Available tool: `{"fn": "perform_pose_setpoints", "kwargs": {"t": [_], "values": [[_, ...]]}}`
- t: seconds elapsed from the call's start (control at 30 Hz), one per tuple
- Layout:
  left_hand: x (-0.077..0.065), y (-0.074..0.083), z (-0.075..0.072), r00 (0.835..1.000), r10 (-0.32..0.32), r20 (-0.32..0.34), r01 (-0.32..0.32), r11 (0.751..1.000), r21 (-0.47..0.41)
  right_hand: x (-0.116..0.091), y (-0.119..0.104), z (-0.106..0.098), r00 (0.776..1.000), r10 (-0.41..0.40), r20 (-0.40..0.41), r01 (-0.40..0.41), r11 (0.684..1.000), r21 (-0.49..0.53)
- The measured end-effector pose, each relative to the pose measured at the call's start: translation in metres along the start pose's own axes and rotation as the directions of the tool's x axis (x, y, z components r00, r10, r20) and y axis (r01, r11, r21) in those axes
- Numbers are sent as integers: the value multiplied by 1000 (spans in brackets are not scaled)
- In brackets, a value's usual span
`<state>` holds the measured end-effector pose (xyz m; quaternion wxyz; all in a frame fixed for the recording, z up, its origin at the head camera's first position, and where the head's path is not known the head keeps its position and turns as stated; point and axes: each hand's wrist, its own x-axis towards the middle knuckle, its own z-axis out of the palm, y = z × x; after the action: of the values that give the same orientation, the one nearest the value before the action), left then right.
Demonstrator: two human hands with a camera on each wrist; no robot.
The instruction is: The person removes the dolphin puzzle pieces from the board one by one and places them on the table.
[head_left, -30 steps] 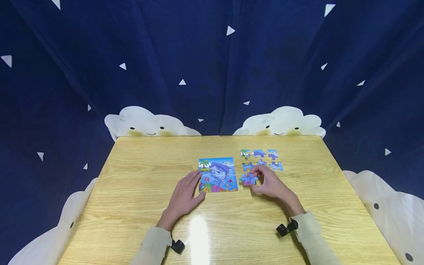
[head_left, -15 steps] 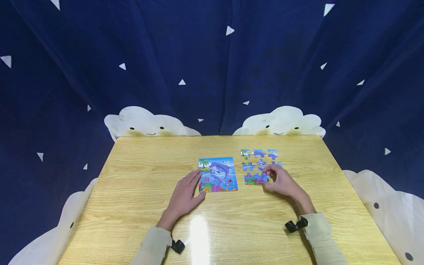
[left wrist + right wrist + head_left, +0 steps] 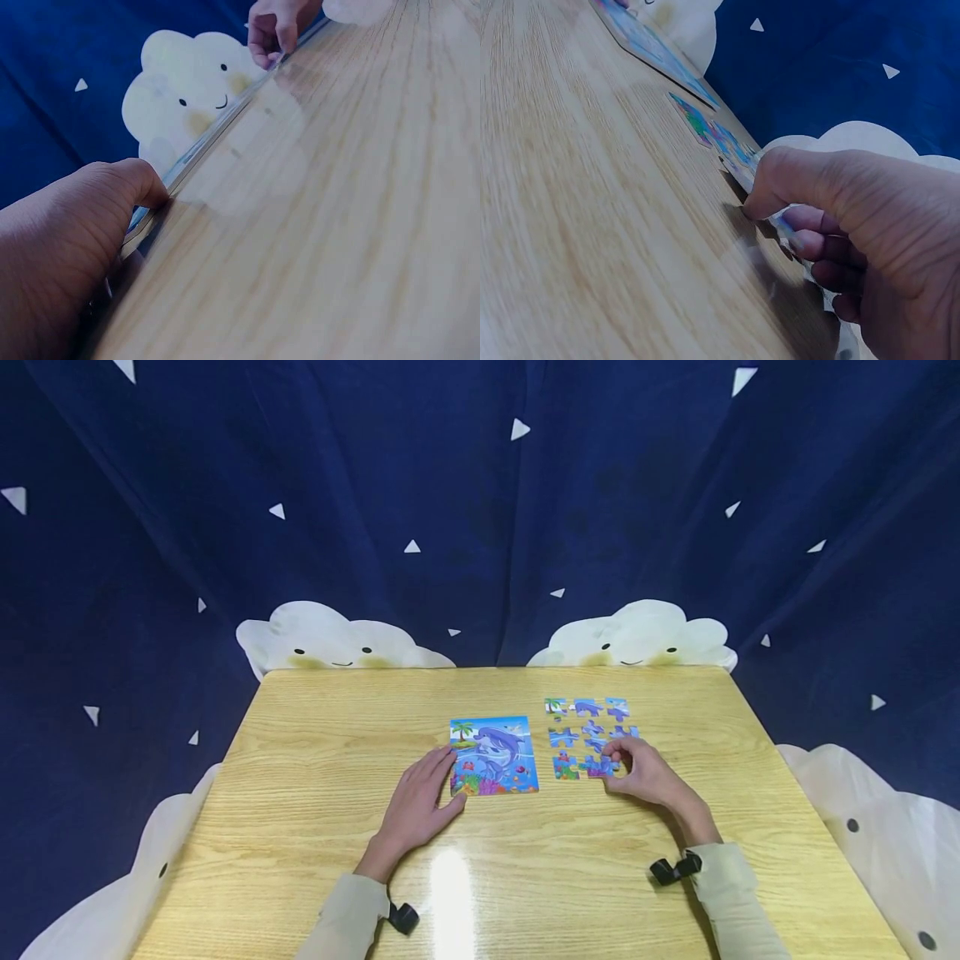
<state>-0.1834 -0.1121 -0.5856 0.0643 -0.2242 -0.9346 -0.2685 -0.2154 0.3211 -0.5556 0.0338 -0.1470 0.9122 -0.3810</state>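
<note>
My left hand [image 3: 417, 802] lies flat with its fingers extended along the left edge of a square dolphin picture [image 3: 497, 758], the thumb at the lower left corner. To the picture's right, my right hand [image 3: 643, 774] pinches a blue and purple jigsaw piece [image 3: 597, 767] between thumb and fingers, low over the table, at the bottom row of loose pieces. In that row a coral and crab piece [image 3: 565, 767] sits just left of it. In the right wrist view the thumb and fingertips of the right hand [image 3: 832, 225] meet close above the wood.
Above the held piece are further jigsaw pieces [image 3: 588, 707] in spaced rows, some partly covered by the right hand. They lie on a light wooden table [image 3: 337, 718]. Behind it hangs a dark blue curtain [image 3: 465, 510] with white triangles and clouds.
My right hand has moved to the right along the bottom row, away from the coral and crab piece, to the piece beside it. The left hand and the picture have stayed put.
</note>
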Motion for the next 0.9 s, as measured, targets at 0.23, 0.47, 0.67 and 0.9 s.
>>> {"fn": "perform_pose_setpoints", "kwargs": {"t": [0.23, 0.47, 0.67, 0.9], "values": [[-1, 0, -1, 1000, -17, 14, 17, 1000, 6, 1, 1, -2, 999, 24, 29, -24, 1000, 1], [-1, 1, -1, 1000, -14, 6, 14, 1000, -1, 3, 0, -4, 999, 8, 40, -8, 1000, -4], [-1, 1, 0, 1000, 11, -20, -11, 1000, -3, 2, 2, -5, 999, -15, 48, 16, 1000, -11], [0, -1, 0, 1000, -8, 17, 8, 1000, 2, 2, 3, -5, 999, -29, 45, 30, 999, -18]]}}
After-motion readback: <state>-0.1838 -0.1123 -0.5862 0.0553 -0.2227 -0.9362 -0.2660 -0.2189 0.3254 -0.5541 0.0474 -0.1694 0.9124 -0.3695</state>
